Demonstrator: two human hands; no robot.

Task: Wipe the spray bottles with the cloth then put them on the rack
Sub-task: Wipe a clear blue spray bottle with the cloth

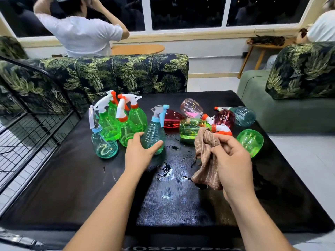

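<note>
Wet black table (72, 187) by leaf-print sofas (126, 73): left hand (139, 153) grips teal spray bottle (154, 131), right hand (233, 160) clutches cloth (204, 151)

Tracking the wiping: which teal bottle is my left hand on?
The middle teal bottle, with your left hand round its base. The other upright teal one stands untouched further left; a third lies far right.

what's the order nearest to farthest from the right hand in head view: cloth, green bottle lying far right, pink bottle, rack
1. cloth, held in the right hand
2. green bottle, just right of it
3. pink bottle, at the back
4. rack, far left
</note>
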